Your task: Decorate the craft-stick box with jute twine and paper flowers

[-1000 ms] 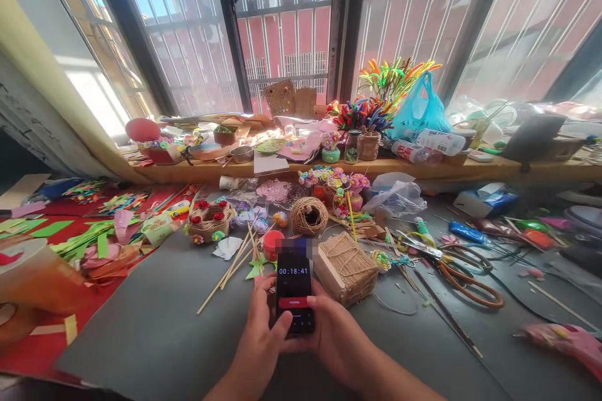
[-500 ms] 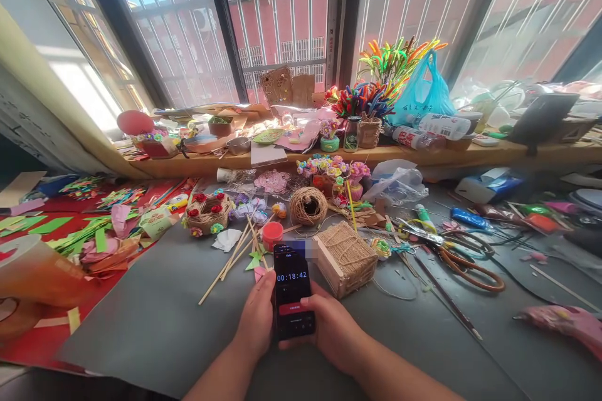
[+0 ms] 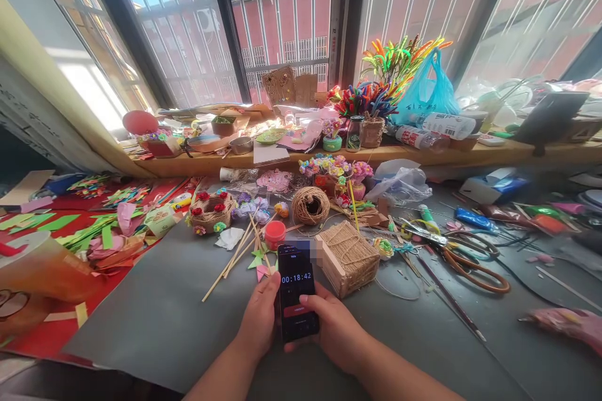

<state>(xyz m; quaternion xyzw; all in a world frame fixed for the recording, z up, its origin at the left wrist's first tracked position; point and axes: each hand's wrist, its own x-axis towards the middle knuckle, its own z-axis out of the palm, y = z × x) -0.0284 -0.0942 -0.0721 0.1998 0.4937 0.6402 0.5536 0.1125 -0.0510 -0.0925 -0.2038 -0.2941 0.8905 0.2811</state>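
A black smartphone [image 3: 297,288] is held upright between my two hands, its screen reading 00:18:42 above a red button. My left hand [image 3: 259,313] grips its left edge. Around the lower right side my right hand [image 3: 333,326] is closed, its thumb over the screen near the red button. Just right of the phone sits a twine-wrapped box [image 3: 348,257]. Behind the phone stand a small red tub [image 3: 274,235] and a ball of twine [image 3: 311,205]. Thin wooden sticks [image 3: 229,260] lie beside green and pink paper stars at the left.
Large scissors [image 3: 463,257] with brown handles and a pink glue gun [image 3: 564,321] lie at the right. A twine basket with red roses [image 3: 211,212] stands left of centre. Paper strips [image 3: 108,235] cover the red left side. The windowsill [image 3: 197,166] is crowded with crafts and bottles.
The view has shifted slightly, so the scene sits a little further right. My right thumb has moved up a little on the screen. Both hands still hold the smartphone, and its time reads the same.
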